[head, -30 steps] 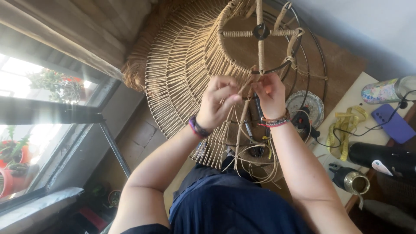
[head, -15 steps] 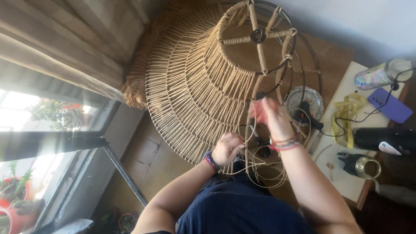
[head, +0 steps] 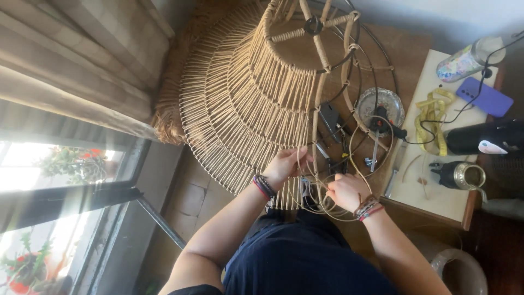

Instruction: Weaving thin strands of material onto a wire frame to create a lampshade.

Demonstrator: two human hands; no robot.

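The left hand point(head: 286, 166) is closed around thin pale cane strands point(head: 299, 188) at the lower edge of a large woven wicker lampshade point(head: 240, 104), fingers curled together on the strands. A stack of coloured bracelets point(head: 264, 187) sits on the wrist just behind it. Just beside it, toward the person's right, the right hand point(head: 345, 191) is pinched shut on a loop of the same cane point(head: 357, 164), with beaded bands on its wrist; the exact grip of the fingertips is hard to make out, since they are turned away from the camera. The two hands are near each other but apart, and loose coils of cane hang between and below them, over the person's dark blue lap point(head: 305, 257).

Just beyond the hands, inside the open wire frame of the shade, lie pliers and small tools point(head: 376, 150) and a round glass dish point(head: 382, 104). Farther out from the right hand stands a small white table point(head: 431, 191) with a yellow measuring tape point(head: 431, 117), a purple phone point(head: 486, 97), a dark flask point(head: 486, 136) and a metal cup point(head: 464, 175). Well beyond the left hand are a curtain point(head: 82, 60) and a bright window point(head: 54, 180) with plants outside.
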